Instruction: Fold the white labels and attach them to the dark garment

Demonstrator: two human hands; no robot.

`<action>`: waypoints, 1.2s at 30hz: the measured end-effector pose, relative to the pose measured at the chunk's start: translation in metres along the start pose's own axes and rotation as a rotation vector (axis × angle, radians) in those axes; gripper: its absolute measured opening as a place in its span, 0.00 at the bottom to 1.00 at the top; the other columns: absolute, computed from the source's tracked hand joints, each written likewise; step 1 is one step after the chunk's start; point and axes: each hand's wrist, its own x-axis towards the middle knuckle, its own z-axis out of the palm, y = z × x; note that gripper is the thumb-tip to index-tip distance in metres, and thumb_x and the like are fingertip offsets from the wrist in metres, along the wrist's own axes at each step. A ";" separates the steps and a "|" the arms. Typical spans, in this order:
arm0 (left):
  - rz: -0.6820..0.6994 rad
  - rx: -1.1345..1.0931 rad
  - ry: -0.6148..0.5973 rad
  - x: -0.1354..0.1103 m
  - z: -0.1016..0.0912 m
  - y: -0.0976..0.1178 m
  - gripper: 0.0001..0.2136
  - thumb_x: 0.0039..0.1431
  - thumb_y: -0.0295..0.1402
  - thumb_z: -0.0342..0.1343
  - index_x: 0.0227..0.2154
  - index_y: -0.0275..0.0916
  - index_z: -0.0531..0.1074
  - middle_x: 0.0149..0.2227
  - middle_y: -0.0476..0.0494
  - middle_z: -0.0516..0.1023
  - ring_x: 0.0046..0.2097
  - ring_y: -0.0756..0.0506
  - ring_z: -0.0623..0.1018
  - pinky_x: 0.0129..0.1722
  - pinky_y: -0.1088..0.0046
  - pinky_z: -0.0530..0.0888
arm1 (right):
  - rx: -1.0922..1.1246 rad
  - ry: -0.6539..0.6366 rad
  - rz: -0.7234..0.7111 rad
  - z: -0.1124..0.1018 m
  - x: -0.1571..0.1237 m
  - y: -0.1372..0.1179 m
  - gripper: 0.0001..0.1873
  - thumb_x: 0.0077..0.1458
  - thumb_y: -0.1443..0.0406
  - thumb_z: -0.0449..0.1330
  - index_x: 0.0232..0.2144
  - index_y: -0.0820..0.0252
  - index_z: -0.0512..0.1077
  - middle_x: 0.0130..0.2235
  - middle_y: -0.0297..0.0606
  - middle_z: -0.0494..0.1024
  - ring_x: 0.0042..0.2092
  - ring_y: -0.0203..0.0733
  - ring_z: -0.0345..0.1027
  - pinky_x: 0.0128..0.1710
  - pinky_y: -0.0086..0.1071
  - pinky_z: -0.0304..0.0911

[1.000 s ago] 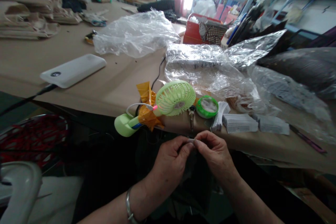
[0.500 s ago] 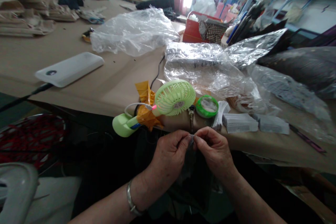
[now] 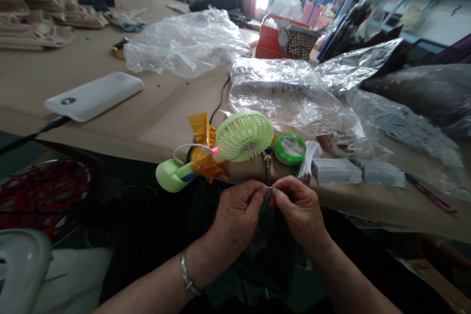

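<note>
Pinching a pale strip (image 3: 268,188) between left hand (image 3: 237,217) and right hand (image 3: 300,211), grip tight, at the table edge (image 3: 368,210) (open space below)

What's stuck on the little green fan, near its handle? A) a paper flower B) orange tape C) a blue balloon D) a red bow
B. Crinkly orange tape is wrapped around the neck of the pale green handheld fan, below its round grille.
</note>
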 end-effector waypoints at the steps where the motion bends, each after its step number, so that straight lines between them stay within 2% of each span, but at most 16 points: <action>1: 0.001 -0.002 0.001 0.000 0.000 0.000 0.09 0.57 0.27 0.51 0.25 0.37 0.74 0.22 0.53 0.74 0.26 0.54 0.72 0.27 0.83 0.66 | 0.004 0.002 0.002 0.000 0.000 0.000 0.04 0.52 0.67 0.58 0.25 0.60 0.68 0.22 0.29 0.69 0.25 0.31 0.61 0.27 0.24 0.59; 10: -0.051 -0.072 -0.023 -0.004 0.000 0.002 0.09 0.57 0.30 0.51 0.25 0.37 0.74 0.23 0.52 0.74 0.27 0.53 0.72 0.28 0.81 0.68 | 0.064 -0.008 0.026 0.000 -0.005 -0.001 0.06 0.53 0.65 0.59 0.26 0.60 0.69 0.23 0.30 0.71 0.26 0.32 0.63 0.27 0.25 0.61; 14: -0.103 -0.087 -0.053 -0.010 0.000 0.001 0.09 0.57 0.31 0.51 0.25 0.38 0.74 0.23 0.52 0.75 0.26 0.52 0.73 0.27 0.80 0.68 | 0.006 -0.045 0.010 -0.009 -0.019 -0.001 0.05 0.54 0.63 0.59 0.34 0.58 0.71 0.25 0.29 0.71 0.26 0.33 0.65 0.25 0.24 0.61; 17: -0.160 -0.053 -0.071 -0.013 0.001 -0.007 0.09 0.56 0.33 0.51 0.27 0.38 0.75 0.26 0.49 0.78 0.29 0.49 0.75 0.29 0.77 0.70 | -0.224 0.009 -0.151 -0.028 -0.028 -0.003 0.03 0.56 0.66 0.58 0.35 0.57 0.70 0.26 0.29 0.71 0.26 0.33 0.66 0.25 0.25 0.61; 21: -0.237 0.011 -0.050 -0.015 0.005 -0.027 0.12 0.52 0.34 0.56 0.39 0.40 0.76 0.41 0.44 0.80 0.45 0.42 0.77 0.47 0.68 0.70 | -0.635 0.209 -0.488 -0.062 -0.022 -0.001 0.03 0.56 0.69 0.57 0.33 0.57 0.70 0.32 0.36 0.72 0.35 0.39 0.67 0.37 0.32 0.64; 23: -0.272 0.035 -0.063 -0.017 0.008 -0.035 0.12 0.52 0.35 0.56 0.39 0.41 0.77 0.43 0.43 0.80 0.46 0.41 0.77 0.49 0.66 0.69 | -0.814 0.289 -0.567 -0.074 -0.014 0.004 0.07 0.55 0.67 0.58 0.39 0.58 0.71 0.36 0.40 0.72 0.41 0.45 0.66 0.43 0.40 0.63; 25: -0.288 0.028 -0.108 -0.020 0.011 -0.039 0.10 0.52 0.35 0.55 0.36 0.42 0.78 0.40 0.44 0.81 0.44 0.41 0.78 0.46 0.67 0.70 | -0.941 0.309 -0.592 -0.078 -0.006 0.009 0.13 0.55 0.65 0.59 0.44 0.58 0.71 0.40 0.43 0.72 0.47 0.50 0.64 0.49 0.46 0.59; 29: -0.290 0.012 -0.155 -0.026 0.016 -0.035 0.08 0.52 0.34 0.55 0.32 0.42 0.78 0.35 0.45 0.82 0.39 0.43 0.79 0.40 0.71 0.71 | -1.035 0.323 -0.629 -0.070 0.000 0.019 0.14 0.54 0.66 0.59 0.45 0.58 0.70 0.48 0.44 0.72 0.54 0.55 0.59 0.54 0.52 0.53; 32: -0.295 0.005 -0.160 -0.027 0.018 -0.029 0.08 0.52 0.33 0.54 0.30 0.41 0.78 0.32 0.45 0.81 0.36 0.43 0.78 0.38 0.72 0.71 | -1.010 0.353 -0.660 -0.065 -0.002 0.023 0.12 0.55 0.68 0.58 0.43 0.58 0.71 0.47 0.42 0.74 0.54 0.53 0.59 0.54 0.52 0.53; 36: -0.279 -0.066 -0.198 -0.025 0.023 -0.023 0.08 0.53 0.33 0.53 0.28 0.39 0.77 0.28 0.47 0.79 0.33 0.45 0.76 0.34 0.74 0.69 | -0.965 0.362 -0.685 -0.068 -0.006 0.025 0.09 0.56 0.70 0.57 0.39 0.55 0.73 0.45 0.39 0.75 0.53 0.50 0.60 0.55 0.52 0.52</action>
